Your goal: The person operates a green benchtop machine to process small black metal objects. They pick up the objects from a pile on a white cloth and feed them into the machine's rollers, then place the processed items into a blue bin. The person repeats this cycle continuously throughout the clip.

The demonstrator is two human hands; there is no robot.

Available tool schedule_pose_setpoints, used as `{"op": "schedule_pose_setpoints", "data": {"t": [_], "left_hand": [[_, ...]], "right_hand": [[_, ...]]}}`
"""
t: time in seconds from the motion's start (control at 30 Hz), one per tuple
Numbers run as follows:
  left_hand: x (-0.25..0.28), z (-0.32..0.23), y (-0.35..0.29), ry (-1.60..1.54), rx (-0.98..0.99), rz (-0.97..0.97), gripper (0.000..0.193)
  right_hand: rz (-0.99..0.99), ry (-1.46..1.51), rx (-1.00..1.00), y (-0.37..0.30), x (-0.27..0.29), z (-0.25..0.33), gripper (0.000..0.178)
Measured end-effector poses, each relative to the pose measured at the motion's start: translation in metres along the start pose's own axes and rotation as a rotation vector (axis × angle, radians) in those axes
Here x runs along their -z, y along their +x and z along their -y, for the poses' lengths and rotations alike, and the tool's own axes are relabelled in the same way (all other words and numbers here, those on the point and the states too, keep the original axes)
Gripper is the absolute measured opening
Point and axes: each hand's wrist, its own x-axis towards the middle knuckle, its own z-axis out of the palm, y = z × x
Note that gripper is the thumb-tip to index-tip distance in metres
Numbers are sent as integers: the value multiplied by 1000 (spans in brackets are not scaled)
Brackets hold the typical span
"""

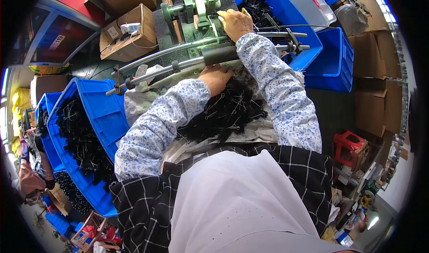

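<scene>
Brushes (234,108), black, wire-stemmed, loosely heaped

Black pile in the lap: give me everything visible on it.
The pile is a loose jumble of black, bristly-looking pieces with thin, silvery, wire-like stems pointing every way, some ending in small loops. It lies on a pale, soiled-looking cloth over the person's lap. The left hand is at its upper left edge; whether they touch is unclear.
</scene>
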Motion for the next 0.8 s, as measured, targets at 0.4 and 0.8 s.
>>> {"op": "schedule_pose_setpoints", "data": {"t": [0.4,0.8], "left_hand": [[19,-13,-2,-100,-32,-3,44],[26,1,-22,-205,6,113,50]], "right_hand": [[-23,4,54,8,-16,-11,23],[-89,-2,-67,-12,-7,-11,26]]}}
